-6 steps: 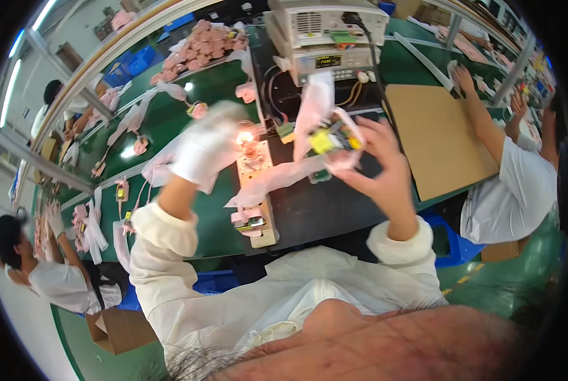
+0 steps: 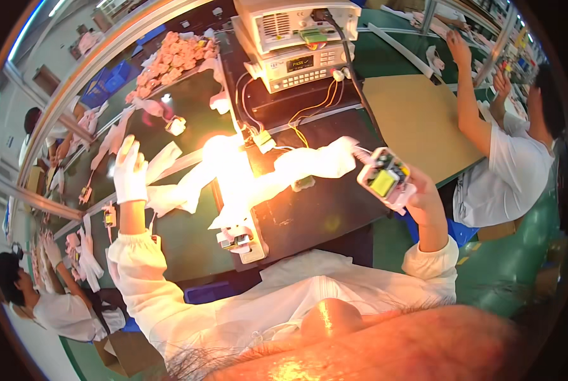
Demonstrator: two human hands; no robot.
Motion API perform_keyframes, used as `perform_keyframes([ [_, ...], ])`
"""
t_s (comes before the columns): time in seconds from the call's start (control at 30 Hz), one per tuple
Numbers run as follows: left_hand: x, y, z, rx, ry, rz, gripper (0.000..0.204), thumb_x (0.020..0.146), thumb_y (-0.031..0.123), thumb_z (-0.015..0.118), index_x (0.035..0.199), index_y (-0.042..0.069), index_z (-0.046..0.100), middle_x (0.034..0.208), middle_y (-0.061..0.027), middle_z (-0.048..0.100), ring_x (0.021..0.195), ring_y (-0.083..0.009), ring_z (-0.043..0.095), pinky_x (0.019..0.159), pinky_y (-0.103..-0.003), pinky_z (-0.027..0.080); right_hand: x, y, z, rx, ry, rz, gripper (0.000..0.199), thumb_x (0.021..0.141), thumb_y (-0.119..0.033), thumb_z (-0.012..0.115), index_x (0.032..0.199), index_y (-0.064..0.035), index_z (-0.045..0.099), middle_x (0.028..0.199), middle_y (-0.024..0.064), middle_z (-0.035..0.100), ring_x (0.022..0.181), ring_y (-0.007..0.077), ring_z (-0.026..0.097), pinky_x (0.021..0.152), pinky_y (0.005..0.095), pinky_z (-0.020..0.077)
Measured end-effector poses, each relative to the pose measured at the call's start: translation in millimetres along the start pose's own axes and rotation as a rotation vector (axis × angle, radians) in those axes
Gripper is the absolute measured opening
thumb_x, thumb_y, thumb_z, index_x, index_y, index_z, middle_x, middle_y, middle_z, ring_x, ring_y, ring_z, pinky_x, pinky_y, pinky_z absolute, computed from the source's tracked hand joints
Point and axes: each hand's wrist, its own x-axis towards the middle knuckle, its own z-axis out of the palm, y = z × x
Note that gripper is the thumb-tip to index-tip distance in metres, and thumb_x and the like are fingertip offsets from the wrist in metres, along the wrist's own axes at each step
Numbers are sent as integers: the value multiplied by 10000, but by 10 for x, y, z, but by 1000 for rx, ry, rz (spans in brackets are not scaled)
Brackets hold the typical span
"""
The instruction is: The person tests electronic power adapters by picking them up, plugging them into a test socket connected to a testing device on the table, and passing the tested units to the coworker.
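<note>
My left hand [image 2: 130,173], in a white glove, is raised over the left side of the bench with fingers stretched out and nothing visible in them. A white wrapped strip [image 2: 176,193] lies just right of it. At the right, my right hand [image 2: 425,198] grips an open-cased charger [image 2: 385,181], its yellow transformer and circuit board exposed in a pale pink housing. From it a white wrapped cable [image 2: 309,162] runs leftward. Between my hands a lamp [image 2: 225,152] glows strongly, washing out what surrounds it. Below, another open charger [image 2: 235,238] sits on a long pale socket strip [image 2: 253,251].
Two stacked test instruments [image 2: 300,60] stand at the back, wires running from them. A brown board [image 2: 417,127] lies right of the black mat [image 2: 322,209]. Pink parts [image 2: 176,60] are heaped at the far left. Co-workers sit on both sides.
The lamp has become far brighter. My left hand has moved left, away from the lamp. My right hand has carried the charger to the right and lower. The view has shifted slightly.
</note>
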Motion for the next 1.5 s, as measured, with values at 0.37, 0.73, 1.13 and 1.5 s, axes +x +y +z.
perform_keyframes([
  [0.37, 149, -554, -633, -28, -43, -277, 362, 855, 117, 577, 1198, 32, 497, 965, -22, 574, 733, -89, 512, 602, -208, 390, -383, -637, -519, 491, 178, -482, 794, 698, -229, 736, 1327, 6, 312, 1384, 143, 333, 1314, 309, 257, 1108, 510, 103],
  [0.73, 118, -670, -539, 94, 22, -410, 341, 864, 162, 572, 1188, 70, 521, 960, -7, 566, 764, -85, 513, 652, -240, 396, 303, -1114, -1227, -321, 418, -681, 339, 878, -153, 559, 1165, 16, 494, 1122, 75, 538, 1049, 133, 500, 936, 280, 350],
  [1.13, 847, -1286, 419, 953, -451, 177, 549, 804, 260, 630, 1264, 17, 456, 1238, -176, 514, 1160, -261, 487, 974, -307, 365, 782, 379, -1865, -678, 556, 86, 450, 829, -186, 622, 1199, 39, 499, 995, 67, 598, 879, 114, 558, 779, 233, 423],
  [1.5, 2050, -2086, 1042, 1138, -731, 239, 748, 664, 259, 647, 1339, 81, 377, 1329, -249, 391, 1238, -333, 390, 1011, -319, 329, -266, 424, -1325, -775, 887, -221, 267, 857, -86, 586, 1105, 6, 553, 888, 47, 610, 820, 112, 584, 749, 234, 459],
])
